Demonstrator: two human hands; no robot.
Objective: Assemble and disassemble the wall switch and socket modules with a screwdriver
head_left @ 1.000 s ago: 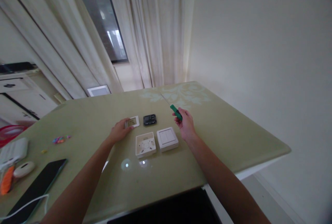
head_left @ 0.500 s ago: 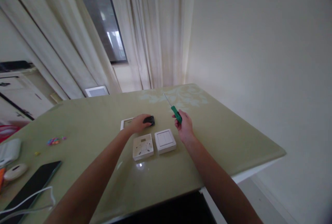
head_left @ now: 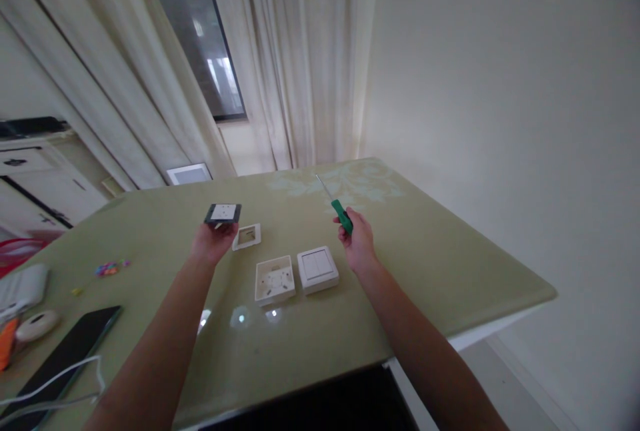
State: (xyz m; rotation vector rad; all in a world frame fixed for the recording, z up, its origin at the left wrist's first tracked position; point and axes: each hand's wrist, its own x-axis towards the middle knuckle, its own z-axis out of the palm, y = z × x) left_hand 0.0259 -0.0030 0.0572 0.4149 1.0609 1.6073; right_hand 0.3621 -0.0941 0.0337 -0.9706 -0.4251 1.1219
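Note:
My left hand (head_left: 213, 242) is raised over the green table (head_left: 440, 251) and holds a small black square module (head_left: 223, 214) by its near edge, its pale face turned up. Just to the right of that hand a white frame (head_left: 247, 236) lies flat. Nearer to me sit a white back box (head_left: 275, 280) and a white double switch plate (head_left: 317, 269), side by side. My right hand (head_left: 356, 244) is closed round a green-handled screwdriver (head_left: 341, 214), whose thin shaft points up and away to the left.
On the table's left lie a dark phone (head_left: 65, 351) with a white cable (head_left: 55, 378), a white case (head_left: 23, 288), a small oval device (head_left: 35, 326) and coloured bits (head_left: 109, 267). Curtains and a window stand behind; a white cabinet is at far left. The table edge drops off at right.
My left hand left the white frame, reached right to the black module, picked it up and carried it up and left. My right hand with the screwdriver stayed nearly still.

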